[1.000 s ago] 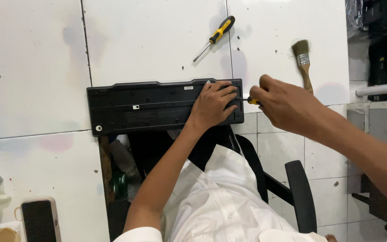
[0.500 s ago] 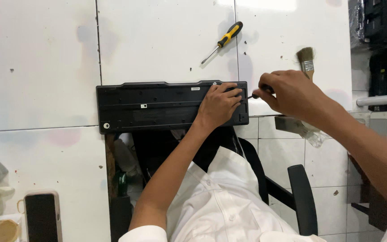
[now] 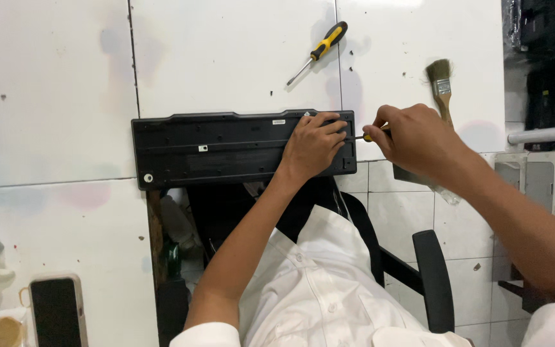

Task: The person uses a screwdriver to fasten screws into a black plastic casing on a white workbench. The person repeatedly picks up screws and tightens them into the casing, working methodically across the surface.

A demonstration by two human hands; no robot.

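Note:
A black keyboard point(image 3: 226, 149) lies upside down across the white table's front edge. My left hand point(image 3: 313, 144) presses flat on its right end. My right hand point(image 3: 415, 138) grips a small screwdriver point(image 3: 372, 134) with a yellow handle. Its thin shaft points left at the keyboard's right edge, close to my left fingertips. The tip is hidden by my fingers.
A second yellow and black screwdriver point(image 3: 321, 50) lies on the white table point(image 3: 65, 96) behind the keyboard. A paintbrush point(image 3: 442, 87) rests at the right. A phone point(image 3: 56, 311) lies at the lower left. A black chair armrest point(image 3: 433, 276) is below. Grey shelving point(image 3: 547, 180) stands right.
The view has shifted so the keyboard sits further right and lower in frame. Both hands stay at the keyboard's right end, the right hand still holding the small screwdriver there.

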